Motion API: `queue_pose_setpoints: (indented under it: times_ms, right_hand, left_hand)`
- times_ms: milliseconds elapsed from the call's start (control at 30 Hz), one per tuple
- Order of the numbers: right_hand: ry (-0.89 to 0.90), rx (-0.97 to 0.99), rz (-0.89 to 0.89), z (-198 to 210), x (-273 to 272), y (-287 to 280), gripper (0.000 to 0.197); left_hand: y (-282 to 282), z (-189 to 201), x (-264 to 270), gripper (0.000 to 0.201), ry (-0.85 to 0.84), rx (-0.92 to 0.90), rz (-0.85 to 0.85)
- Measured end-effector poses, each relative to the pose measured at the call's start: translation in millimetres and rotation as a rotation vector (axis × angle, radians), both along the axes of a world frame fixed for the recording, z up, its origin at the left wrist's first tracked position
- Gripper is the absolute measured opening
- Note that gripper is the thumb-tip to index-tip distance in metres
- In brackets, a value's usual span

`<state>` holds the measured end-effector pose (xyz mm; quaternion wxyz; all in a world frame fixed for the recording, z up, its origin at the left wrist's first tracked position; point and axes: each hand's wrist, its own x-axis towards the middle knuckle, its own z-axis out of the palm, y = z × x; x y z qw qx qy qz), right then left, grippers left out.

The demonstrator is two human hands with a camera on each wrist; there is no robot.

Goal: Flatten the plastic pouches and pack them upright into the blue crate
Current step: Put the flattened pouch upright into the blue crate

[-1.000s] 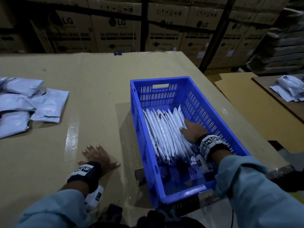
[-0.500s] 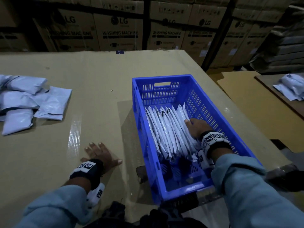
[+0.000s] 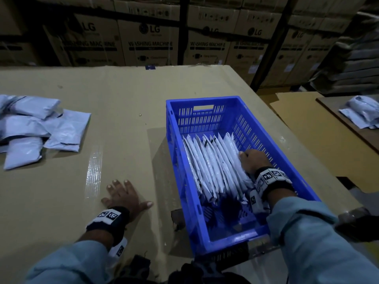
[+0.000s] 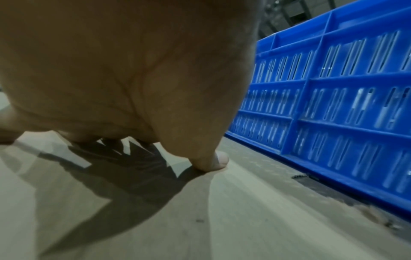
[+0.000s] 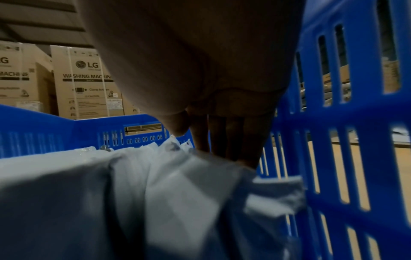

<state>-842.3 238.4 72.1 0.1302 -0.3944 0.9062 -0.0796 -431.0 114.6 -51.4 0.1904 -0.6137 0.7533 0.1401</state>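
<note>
The blue crate [image 3: 171, 144] stands on the cardboard-covered table, right of centre. A row of flattened white pouches [image 3: 209, 167] stands on edge inside it, leaning left. My right hand [image 3: 254, 160] is inside the crate at the right end of that row. Its straight fingers [image 5: 222, 140] point down and press on the outermost pouch [image 5: 177, 184], close to the crate's slotted right wall [image 5: 355, 123]. My left hand [image 3: 123, 193] lies flat and empty on the table left of the crate. Its thumb [image 4: 211, 161] touches the cardboard near the crate's side [image 4: 333, 105].
A pile of loose puffy pouches [image 3: 37, 128] lies at the table's left edge. More pouches [image 3: 363, 111] sit on a separate surface at far right. Stacked washing-machine cartons [image 3: 149, 44] line the back. The crate's near end holds no pouches.
My right hand has slid a little toward the crate's right wall, and its fingers have turned downward at the end of the row. The left hand has stayed put.
</note>
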Motion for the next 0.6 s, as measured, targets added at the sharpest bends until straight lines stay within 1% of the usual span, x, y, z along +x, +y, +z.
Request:
queue_pose_setpoints:
  times_ms: [100, 200, 333, 433, 500, 533, 600]
  right_hand:
    - [0.052, 0.082, 0.083, 6, 6, 0, 0.047]
    - [0.165, 0.179, 0.14, 8, 20, -4, 0.045]
    - [0.212, 0.261, 0.123, 11, 39, -7, 0.033]
    - [0.181, 0.356, 0.149, 16, 45, -6, 0.017]
    - [0.157, 0.355, 0.152, 23, 44, -3, 0.009]
    - [0.156, 0.324, 0.151, 28, 43, -1, 0.012]
    - [0.166, 0.262, 0.132, 38, 39, 3, 0.035]
  left_hand:
    - [4, 3, 3, 0.128, -0.002, -0.014, -0.015]
    - [4, 3, 4, 0.128, 0.006, -0.012, -0.024]
    - [5, 3, 6, 0.127, 0.0, -0.025, -0.045]
    - [3, 3, 10, 0.125, 0.0, -0.041, -0.066]
    - [2, 4, 13, 0.123, 0.0, -0.042, -0.086]
    - [2, 5, 16, 0.121, 0.001, -0.037, -0.102]
    - [0, 7, 21, 0.119, 0.017, -0.033, -0.142]
